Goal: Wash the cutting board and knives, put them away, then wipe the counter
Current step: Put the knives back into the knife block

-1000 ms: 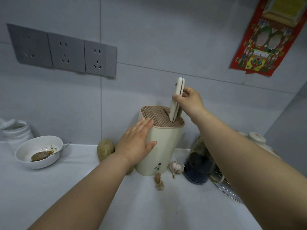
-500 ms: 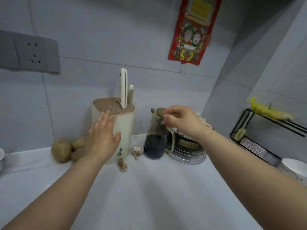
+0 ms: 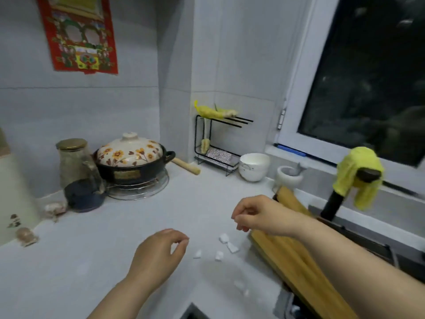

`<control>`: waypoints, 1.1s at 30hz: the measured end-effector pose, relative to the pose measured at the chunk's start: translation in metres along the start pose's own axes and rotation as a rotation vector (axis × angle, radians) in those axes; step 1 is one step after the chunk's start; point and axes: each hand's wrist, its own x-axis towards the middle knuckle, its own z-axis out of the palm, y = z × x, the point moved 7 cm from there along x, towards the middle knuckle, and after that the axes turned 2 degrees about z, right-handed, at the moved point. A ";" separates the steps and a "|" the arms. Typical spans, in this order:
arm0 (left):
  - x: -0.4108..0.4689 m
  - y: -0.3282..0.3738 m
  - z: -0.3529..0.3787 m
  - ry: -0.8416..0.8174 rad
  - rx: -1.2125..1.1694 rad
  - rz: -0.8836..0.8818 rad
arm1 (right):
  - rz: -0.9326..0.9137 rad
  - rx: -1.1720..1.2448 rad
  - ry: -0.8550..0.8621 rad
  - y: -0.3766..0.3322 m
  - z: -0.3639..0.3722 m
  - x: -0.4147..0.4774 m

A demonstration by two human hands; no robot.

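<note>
The white counter (image 3: pixel 110 231) fills the lower view. The wooden board (image 3: pixel 299 263) lies along its right edge by the sink. Its long axis runs away from the person, the far end pointing toward the back wall. The right hand (image 3: pixel 259 215) hangs over the board's far half, fingers loosely curled, gripping nothing visible. The left hand (image 3: pixel 158 252) hovers over bare counter, relaxed and empty. White scraps (image 3: pixel 224 238) lie between the hands.
</note>
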 end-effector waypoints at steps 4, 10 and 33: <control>-0.016 0.072 0.095 -0.116 -0.052 0.148 | 0.165 0.008 0.114 0.106 -0.043 -0.072; -0.043 0.140 0.207 -0.289 -0.048 0.291 | 0.408 -0.110 0.096 0.242 -0.046 -0.160; -0.058 0.156 0.256 -0.241 0.023 0.406 | 0.205 -0.863 0.035 0.324 0.033 -0.146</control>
